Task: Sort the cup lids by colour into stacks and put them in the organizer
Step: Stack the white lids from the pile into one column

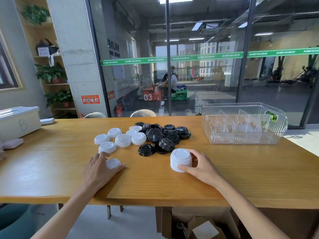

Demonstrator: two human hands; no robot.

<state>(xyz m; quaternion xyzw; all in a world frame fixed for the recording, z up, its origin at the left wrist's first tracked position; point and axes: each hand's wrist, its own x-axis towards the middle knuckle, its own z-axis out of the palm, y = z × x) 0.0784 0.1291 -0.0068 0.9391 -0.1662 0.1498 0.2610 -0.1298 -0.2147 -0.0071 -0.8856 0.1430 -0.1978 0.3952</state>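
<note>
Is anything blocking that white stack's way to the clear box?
Nothing visible does. The stack of white plastic lids in the right hand has bare wooden table between it and the clear plastic organizer.

The wooden table point(224, 178) carried loose white lids point(122, 140), a black lid pile point(161, 135), a white lid stack point(180, 160), a clear organizer point(245, 133) and a lidded white box point(19, 122).
</note>
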